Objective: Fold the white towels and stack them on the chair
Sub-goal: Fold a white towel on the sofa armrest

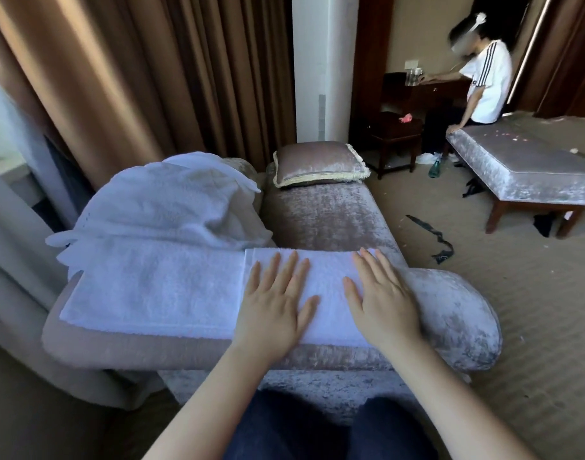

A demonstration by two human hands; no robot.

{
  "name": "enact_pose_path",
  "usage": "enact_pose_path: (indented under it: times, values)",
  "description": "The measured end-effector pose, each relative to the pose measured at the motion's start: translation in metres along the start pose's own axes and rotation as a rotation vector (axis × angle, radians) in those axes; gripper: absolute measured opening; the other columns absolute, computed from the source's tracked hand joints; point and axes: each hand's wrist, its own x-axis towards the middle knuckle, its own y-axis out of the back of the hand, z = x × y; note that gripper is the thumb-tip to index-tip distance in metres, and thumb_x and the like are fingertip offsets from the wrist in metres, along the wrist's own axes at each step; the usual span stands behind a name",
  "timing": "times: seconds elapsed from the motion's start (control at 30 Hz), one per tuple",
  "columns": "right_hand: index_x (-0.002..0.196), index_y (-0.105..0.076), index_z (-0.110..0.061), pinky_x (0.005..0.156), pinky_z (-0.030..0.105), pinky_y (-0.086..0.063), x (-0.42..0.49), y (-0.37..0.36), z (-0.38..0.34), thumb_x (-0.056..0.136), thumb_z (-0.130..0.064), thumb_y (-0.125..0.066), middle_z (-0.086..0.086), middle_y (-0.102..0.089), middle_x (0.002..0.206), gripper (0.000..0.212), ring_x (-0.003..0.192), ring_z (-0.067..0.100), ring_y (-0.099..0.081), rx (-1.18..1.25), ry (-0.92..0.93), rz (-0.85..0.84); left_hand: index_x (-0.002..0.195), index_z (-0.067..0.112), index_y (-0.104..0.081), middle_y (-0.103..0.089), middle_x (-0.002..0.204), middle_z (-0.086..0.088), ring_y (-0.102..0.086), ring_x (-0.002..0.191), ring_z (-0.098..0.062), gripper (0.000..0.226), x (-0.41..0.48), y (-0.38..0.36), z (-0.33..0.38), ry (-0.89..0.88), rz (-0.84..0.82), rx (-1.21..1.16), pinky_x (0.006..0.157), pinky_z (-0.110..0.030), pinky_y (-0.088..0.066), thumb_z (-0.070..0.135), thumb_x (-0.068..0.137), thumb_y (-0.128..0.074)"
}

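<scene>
Currently, 1 white towel lies flat across the near padded edge of the chair, with its long axis running left to right along that edge. The part toward the chair's right end carries a 2nd layer folded over it; the free edge of that layer shows as a straight line just left of the left hand. Both hands lie palm-down on the doubled part, the right hand just beside the left and close to the towel's right end. All fingers are straight and spread apart, pressing on the cloth and gripping nothing. The single-layer part extends from the left hand toward the chair's left end, so the left hand is the nearer 1 to the unfolded end. The next fold probably brings that end across toward the hands. A heap of white towels sits on the chair's left side, just behind the flat towel and touching it. A cushion rests at the chair's far end
</scene>
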Motion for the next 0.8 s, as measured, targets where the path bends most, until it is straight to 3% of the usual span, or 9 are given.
enact_pose_path:
  times: [0.2, 0.27, 0.33, 0.4, 0.5, 0.6, 0.7, 0.8]
  values:
    - [0.136, -0.054, -0.009, 0.107, 0.045, -0.039, -0.001, -0.001, -0.002, 0.094, -0.049, -0.025, 0.006, -0.053, 0.141, 0.065, 0.137, 0.025, -0.041, -0.026, 0.003, 0.011, 0.139, 0.010, -0.053, -0.051, 0.144, -0.009, -0.045, 0.134, -0.032, 0.058, 0.001, -0.002, 0.003, 0.021, -0.018, -0.027, 0.111, -0.053, -0.031, 0.048, 0.102, -0.029]
    - [0.140, -0.050, -0.011, 0.112, 0.050, -0.028, 0.000, 0.003, -0.005, 0.093, -0.050, -0.018, 0.004, -0.049, 0.145, 0.068, 0.140, 0.023, -0.037, -0.092, -0.001, -0.033, 0.139, 0.010, -0.053, -0.051, 0.143, -0.008, -0.045, 0.135, -0.030, 0.057, 0.002, 0.002, 0.002, 0.016, -0.049, -0.066, 0.113, -0.050, -0.027, 0.047, 0.102, -0.028]
    - [0.144, -0.043, -0.014, 0.117, 0.051, -0.008, 0.003, 0.009, -0.011, 0.092, -0.050, -0.010, 0.000, -0.041, 0.151, 0.072, 0.145, 0.020, -0.026, -0.136, -0.004, -0.085, 0.138, 0.012, -0.054, -0.053, 0.142, -0.005, -0.045, 0.135, -0.027, 0.057, 0.001, 0.015, 0.000, 0.036, -0.073, -0.221, 0.116, -0.044, -0.022, 0.047, 0.100, -0.030]
    - [0.141, -0.047, -0.013, 0.115, 0.052, -0.002, 0.004, 0.015, -0.027, 0.092, -0.048, -0.010, 0.002, -0.044, 0.149, 0.070, 0.145, 0.022, -0.028, -0.129, 0.059, -0.031, 0.134, 0.012, -0.056, -0.055, 0.139, -0.004, -0.045, 0.134, -0.022, 0.055, -0.003, 0.032, -0.013, 0.113, -0.042, -0.392, 0.116, -0.033, -0.019, 0.044, 0.097, -0.032]
    - [0.139, -0.049, -0.014, 0.116, 0.051, -0.008, 0.007, 0.015, -0.068, 0.093, -0.046, -0.014, 0.001, -0.043, 0.150, 0.067, 0.145, 0.021, -0.028, -0.027, 0.192, -0.042, 0.125, 0.008, -0.062, -0.063, 0.128, -0.008, -0.056, 0.121, -0.026, 0.046, -0.014, 0.056, -0.053, 0.188, 0.084, -0.317, 0.105, -0.037, -0.038, 0.034, 0.095, -0.039]
    - [0.125, -0.062, -0.012, 0.110, 0.054, -0.029, 0.012, 0.003, -0.111, 0.092, -0.041, -0.027, 0.004, -0.056, 0.137, 0.056, 0.134, 0.026, -0.045, -0.004, 0.319, -0.068, 0.120, 0.003, -0.063, -0.067, 0.119, -0.012, -0.062, 0.109, -0.034, 0.033, -0.037, 0.074, -0.100, 0.300, 0.111, -0.091, 0.088, -0.045, -0.051, 0.022, 0.094, -0.055]
    - [0.113, -0.068, -0.013, 0.105, 0.050, -0.024, 0.018, -0.016, -0.139, 0.089, -0.040, -0.032, 0.006, -0.062, 0.128, 0.051, 0.127, 0.026, -0.053, -0.045, 0.405, -0.114, 0.118, 0.003, -0.063, -0.067, 0.115, -0.014, -0.061, 0.105, -0.038, 0.029, -0.065, 0.093, -0.139, 0.506, 0.082, 0.023, 0.080, -0.046, -0.051, 0.012, 0.090, -0.064]
    - [0.122, -0.064, -0.012, 0.110, 0.051, -0.022, 0.023, -0.031, -0.155, 0.092, -0.038, -0.031, 0.005, -0.055, 0.138, 0.051, 0.136, 0.024, -0.043, -0.063, 0.418, -0.169, 0.125, 0.006, -0.059, -0.061, 0.127, -0.014, -0.053, 0.116, -0.036, 0.034, -0.084, 0.104, -0.165, 0.675, 0.005, 0.076, 0.087, -0.047, -0.047, 0.017, 0.094, -0.059]
